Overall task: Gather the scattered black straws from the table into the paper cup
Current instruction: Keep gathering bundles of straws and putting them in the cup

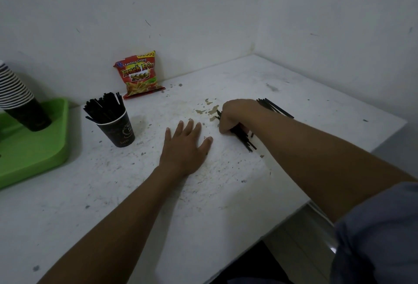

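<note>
A dark paper cup [118,130] stands on the white table [316,93], left of centre, with several black straws [105,107] sticking out of it. My left hand [184,145] lies flat on the table, palm down, fingers spread, holding nothing. Right of it, my right hand [235,116] is closed around a bundle of black straws [245,141] that rests on the table; their ends poke out below my fist. More loose black straws [274,107] lie on the table just behind my right wrist, partly hidden by it.
A green tray [34,154] at the left edge carries a tilted stack of paper cups [20,100]. A red snack bag [140,74] leans against the back wall. The table's right edge [382,143] drops off close to my right forearm.
</note>
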A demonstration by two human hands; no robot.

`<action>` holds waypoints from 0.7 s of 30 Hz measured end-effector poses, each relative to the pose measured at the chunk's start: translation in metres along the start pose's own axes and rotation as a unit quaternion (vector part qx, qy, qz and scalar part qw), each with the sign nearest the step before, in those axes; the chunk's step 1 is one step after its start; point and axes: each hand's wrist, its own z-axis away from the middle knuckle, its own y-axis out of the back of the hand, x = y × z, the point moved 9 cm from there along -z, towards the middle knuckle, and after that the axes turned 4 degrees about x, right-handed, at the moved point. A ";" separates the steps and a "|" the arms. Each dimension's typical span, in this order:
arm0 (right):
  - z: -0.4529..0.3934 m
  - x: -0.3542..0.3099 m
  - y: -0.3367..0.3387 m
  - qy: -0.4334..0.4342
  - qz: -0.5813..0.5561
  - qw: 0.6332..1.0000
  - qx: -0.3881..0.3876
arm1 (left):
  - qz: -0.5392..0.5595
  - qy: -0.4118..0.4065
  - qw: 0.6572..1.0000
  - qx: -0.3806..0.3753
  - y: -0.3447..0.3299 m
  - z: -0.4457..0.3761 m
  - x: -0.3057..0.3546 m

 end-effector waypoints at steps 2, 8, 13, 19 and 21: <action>-0.002 -0.001 -0.005 0.007 0.016 1.000 -0.010 | -0.012 0.002 1.000 -0.007 -0.002 -0.001 0.000; -0.012 0.001 -0.015 0.022 0.009 1.000 0.016 | -0.019 0.003 1.000 -0.020 -0.003 -0.001 0.000; -0.019 0.006 -0.018 0.028 -0.066 0.996 0.062 | -0.018 -0.001 1.000 -0.024 -0.004 -0.003 0.000; -0.019 0.020 -0.009 0.018 -0.334 0.922 0.195 | -0.030 0.002 0.998 -0.057 -0.009 -0.004 0.000; -0.014 0.025 0.000 0.018 -0.464 0.856 0.227 | -0.029 0.001 0.997 -0.068 -0.008 -0.002 0.000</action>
